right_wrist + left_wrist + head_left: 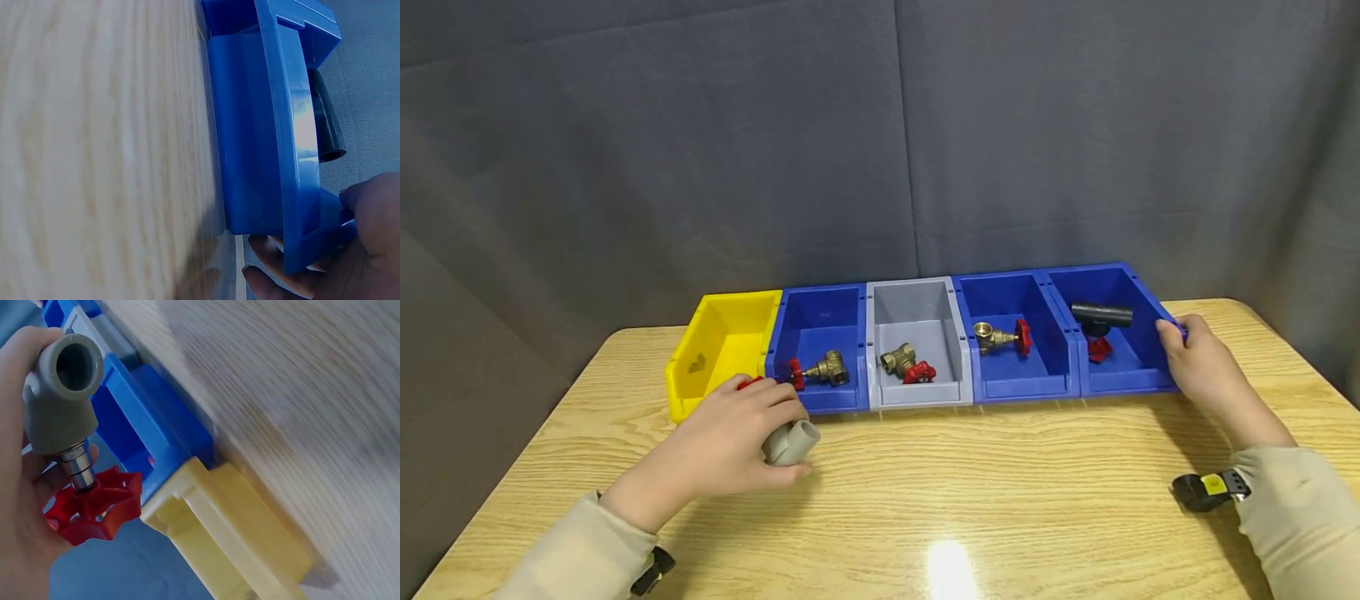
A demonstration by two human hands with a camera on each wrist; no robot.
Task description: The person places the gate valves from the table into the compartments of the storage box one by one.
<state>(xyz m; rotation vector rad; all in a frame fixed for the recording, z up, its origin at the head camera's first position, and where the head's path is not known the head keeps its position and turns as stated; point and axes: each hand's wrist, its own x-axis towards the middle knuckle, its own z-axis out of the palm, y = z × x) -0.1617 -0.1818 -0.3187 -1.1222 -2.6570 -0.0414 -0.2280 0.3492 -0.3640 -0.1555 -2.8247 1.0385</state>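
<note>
My left hand (730, 440) holds a grey plastic valve (792, 443) over the table, in front of the yellow bin and the blue one beside it. In the left wrist view, the valve's round open end faces the camera, and a metal stem leads to its red handwheel (87, 532). On the far right, my right hand (1213, 371) grips the side wall of the end blue bin (1131, 382). The right wrist view has the thumb over that wall and the fingers beneath. Inside this bin lies a black pipe valve (1101, 315) with a red handwheel.
A yellow bin (681, 387) begins the row on the left. Brass valves with red handwheels lie in a blue bin (820, 402), a grey bin (921, 395) and another blue bin (1026, 387). A grey curtain (880, 142) hangs behind the wooden table (1000, 483).
</note>
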